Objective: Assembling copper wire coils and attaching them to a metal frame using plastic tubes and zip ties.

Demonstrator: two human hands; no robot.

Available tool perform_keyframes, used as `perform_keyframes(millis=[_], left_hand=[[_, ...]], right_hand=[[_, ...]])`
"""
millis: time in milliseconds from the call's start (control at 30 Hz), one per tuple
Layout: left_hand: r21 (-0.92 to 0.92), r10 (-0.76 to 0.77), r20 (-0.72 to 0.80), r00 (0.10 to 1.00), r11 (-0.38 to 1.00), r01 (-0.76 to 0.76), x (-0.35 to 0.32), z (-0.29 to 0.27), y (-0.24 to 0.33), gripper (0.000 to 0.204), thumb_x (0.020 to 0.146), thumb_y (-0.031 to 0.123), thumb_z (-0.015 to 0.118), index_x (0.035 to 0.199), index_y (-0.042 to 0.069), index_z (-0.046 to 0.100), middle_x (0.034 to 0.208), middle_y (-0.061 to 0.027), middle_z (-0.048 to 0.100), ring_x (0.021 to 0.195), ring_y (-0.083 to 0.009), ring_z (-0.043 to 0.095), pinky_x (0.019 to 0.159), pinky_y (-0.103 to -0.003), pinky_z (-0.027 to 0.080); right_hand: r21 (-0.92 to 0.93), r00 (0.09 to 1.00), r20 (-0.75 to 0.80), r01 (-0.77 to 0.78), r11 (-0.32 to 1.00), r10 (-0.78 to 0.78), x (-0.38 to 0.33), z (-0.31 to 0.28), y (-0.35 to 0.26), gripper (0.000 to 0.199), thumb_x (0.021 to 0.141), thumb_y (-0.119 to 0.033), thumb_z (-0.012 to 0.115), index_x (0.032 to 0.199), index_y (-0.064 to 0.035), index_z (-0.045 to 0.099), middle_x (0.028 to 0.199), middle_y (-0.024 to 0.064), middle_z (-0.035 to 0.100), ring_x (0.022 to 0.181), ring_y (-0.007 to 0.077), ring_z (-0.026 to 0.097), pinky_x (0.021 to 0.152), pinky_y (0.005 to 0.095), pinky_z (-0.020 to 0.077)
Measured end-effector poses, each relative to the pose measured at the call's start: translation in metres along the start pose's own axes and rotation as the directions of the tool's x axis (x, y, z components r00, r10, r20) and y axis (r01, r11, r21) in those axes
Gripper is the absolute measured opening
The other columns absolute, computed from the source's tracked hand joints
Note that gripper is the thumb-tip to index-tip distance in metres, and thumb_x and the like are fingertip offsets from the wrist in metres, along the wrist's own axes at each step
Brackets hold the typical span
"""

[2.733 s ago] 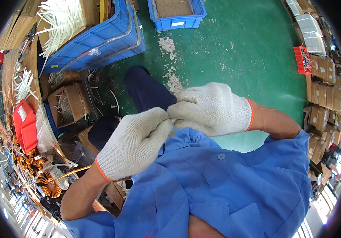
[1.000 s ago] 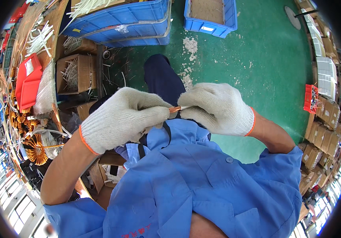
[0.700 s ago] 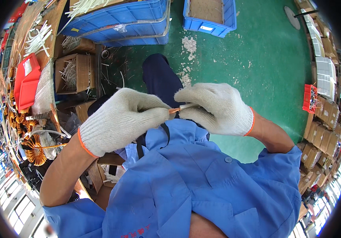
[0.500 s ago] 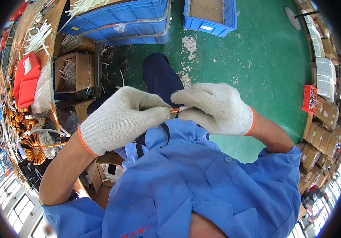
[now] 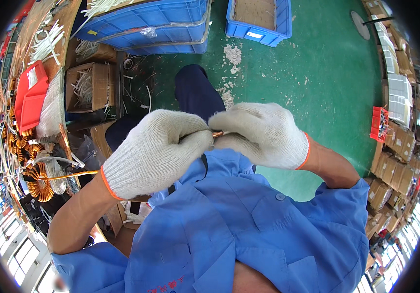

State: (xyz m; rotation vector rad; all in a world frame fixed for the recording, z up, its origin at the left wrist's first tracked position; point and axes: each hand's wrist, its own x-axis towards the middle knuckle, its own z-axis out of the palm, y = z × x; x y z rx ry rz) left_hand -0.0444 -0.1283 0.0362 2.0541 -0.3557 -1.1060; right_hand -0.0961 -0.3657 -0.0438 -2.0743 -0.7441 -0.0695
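Both hands wear white knit gloves with orange cuffs and meet in front of my chest, above a blue work shirt. My left hand [image 5: 156, 154] and my right hand [image 5: 263, 134] pinch a short copper-coloured wire piece [image 5: 217, 133] between their fingertips. Only a small length of the wire shows between the gloves; the rest is hidden by the fingers. Below the hands my dark-trousered knee [image 5: 195, 93] points toward the green floor.
At the left, a workbench holds copper wire coils [image 5: 39, 183], a red box [image 5: 30, 95] and white tubing pieces. A cardboard box [image 5: 90, 88] of white pieces sits near blue crates [image 5: 161, 29]. A second blue crate [image 5: 261, 19] stands further off. Stacked cartons [image 5: 395, 161] line the right.
The hands have stayed pressed together on the wire; over the last seconds they shifted slightly, and the view turned a little so the bench moved further left.
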Motion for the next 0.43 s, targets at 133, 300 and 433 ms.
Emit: perform_keyframes(millis=[133, 300, 433], left_hand=[[-0.006, 0.007, 0.008, 1.000, 1.000, -0.007, 0.001, 0.000, 0.000, 0.023, 0.101, 0.012, 0.067, 0.103, -0.009, 0.077, 0.088, -0.0089, 0.072, 0.083, -0.0085, 0.062, 0.072, -0.031, 0.051], [0.026, 0.018, -0.007, 1.000, 1.000, -0.017, -0.002, 0.001, 0.001, 0.022, 0.101, 0.012, 0.067, 0.103, -0.007, 0.077, 0.088, -0.0085, 0.072, 0.082, -0.0106, 0.063, 0.073, -0.032, 0.051], [0.104, 0.051, 0.001, 0.999, 0.993, -0.051, -0.003, -0.002, -0.001, 0.023, 0.102, 0.013, 0.066, 0.104, -0.005, 0.078, 0.090, -0.0084, 0.072, 0.082, -0.0126, 0.063, 0.073, -0.033, 0.052]], right_hand=[[0.057, 0.989, 0.030, -0.144, 0.988, 0.143, -0.004, -0.002, -0.005, 0.048, 0.083, -0.021, 0.092, 0.125, -0.0063, 0.073, 0.097, 0.0132, 0.077, 0.083, 0.0329, 0.077, 0.071, 0.0402, 0.0601], [0.067, 0.986, 0.094, -0.141, 0.988, 0.134, 0.000, -0.004, -0.010, 0.055, 0.085, -0.021, 0.092, 0.133, -0.0037, 0.069, 0.100, 0.0131, 0.079, 0.088, 0.0301, 0.080, 0.075, 0.0387, 0.0613], [0.088, 0.962, 0.167, -0.233, 0.968, 0.216, 0.005, -0.004, -0.012, 0.057, 0.087, -0.022, 0.090, 0.137, -0.0064, 0.067, 0.100, 0.0123, 0.079, 0.092, 0.0294, 0.080, 0.078, 0.0378, 0.0617]])
